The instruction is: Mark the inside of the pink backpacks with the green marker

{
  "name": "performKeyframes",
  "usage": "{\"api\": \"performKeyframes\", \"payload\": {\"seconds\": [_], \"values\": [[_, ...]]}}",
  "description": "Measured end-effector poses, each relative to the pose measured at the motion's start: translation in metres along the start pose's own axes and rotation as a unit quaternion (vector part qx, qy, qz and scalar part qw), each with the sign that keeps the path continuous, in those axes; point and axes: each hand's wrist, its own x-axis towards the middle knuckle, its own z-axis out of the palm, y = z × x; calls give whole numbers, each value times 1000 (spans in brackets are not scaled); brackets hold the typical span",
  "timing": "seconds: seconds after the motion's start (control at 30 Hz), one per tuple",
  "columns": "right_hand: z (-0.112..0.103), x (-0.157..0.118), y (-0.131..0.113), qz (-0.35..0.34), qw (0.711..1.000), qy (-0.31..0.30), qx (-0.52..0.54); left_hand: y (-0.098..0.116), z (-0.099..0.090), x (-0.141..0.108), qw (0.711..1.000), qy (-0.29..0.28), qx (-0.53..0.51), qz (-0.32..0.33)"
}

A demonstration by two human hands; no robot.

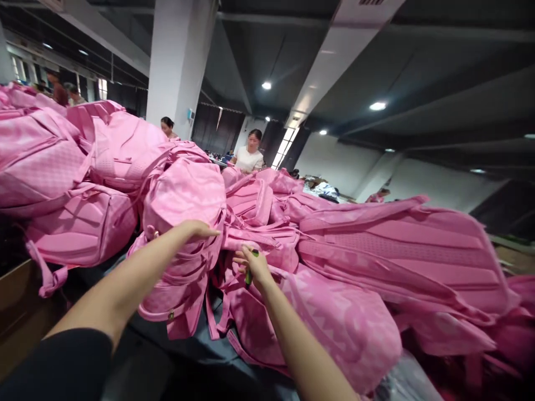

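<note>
My left hand (199, 229) lies against the side of an upright pink backpack (184, 192) with zipped front pockets. Its fingers are mostly hidden, so I cannot tell whether it grips the fabric. Just right of it, my right hand (254, 265) holds a small green-and-black tool (249, 275) in its palm; the tool's exact kind is unclear. The fingertips of that hand point toward pink straps and fabric (254, 239). Below my right forearm lies another pink backpack (338, 323) with a paler zigzag pattern.
Pink backpacks pile up at left (121, 145) and right (418, 250). A cardboard box edge (25, 312) is at lower left, clear plastic (407, 379) at lower right. Behind the pile is a person in white (249, 159); other people and a pillar (178, 61) stand farther back.
</note>
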Motion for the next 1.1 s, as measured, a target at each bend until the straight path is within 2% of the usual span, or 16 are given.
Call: {"api": "performKeyframes", "payload": {"seconds": [0.07,0.13,0.23,0.3,0.4,0.5,0.53,0.57,0.63,0.67,0.7,0.77,0.83,0.9,1.0,1.1], "values": [[12,-3,29,32,998,-18,48,-31,-9,-14,994,-84,75,8],[24,-8,48,54,995,-48,72,-53,-22,-26,972,-140,183,46],[42,-12,58,61,993,-85,61,-68,-35,-40,912,-176,358,99],[46,-16,53,42,994,-95,28,-68,-36,-43,885,-178,415,109],[20,-36,39,-7,995,-91,-40,-69,-31,-41,883,-155,409,171],[-46,-72,25,-75,978,-19,-193,-80,-28,-43,889,-122,366,247],[-71,-85,23,-107,943,29,-312,-85,-27,-45,895,-105,353,253],[-94,-96,21,-119,892,70,-430,-88,-25,-50,902,-77,342,253],[-130,-109,23,-112,779,101,-609,-85,-16,-62,913,-11,317,255],[-141,-109,26,-98,741,95,-657,-79,-8,-69,917,18,300,262],[-148,-106,29,-90,718,86,-685,-71,4,-78,921,32,277,272],[-151,-91,38,-93,702,82,-701,-50,38,-99,933,-12,211,290],[-149,-74,44,-98,713,91,-688,-32,83,-130,946,-132,125,268],[-149,-64,44,-94,732,85,-670,-24,133,-168,948,-249,52,190],[-164,-65,30,-107,739,75,-660,-25,202,-224,944,-294,45,145],[-195,-84,0,-123,734,97,-661,-25,256,-253,949,-306,34,67]]}}
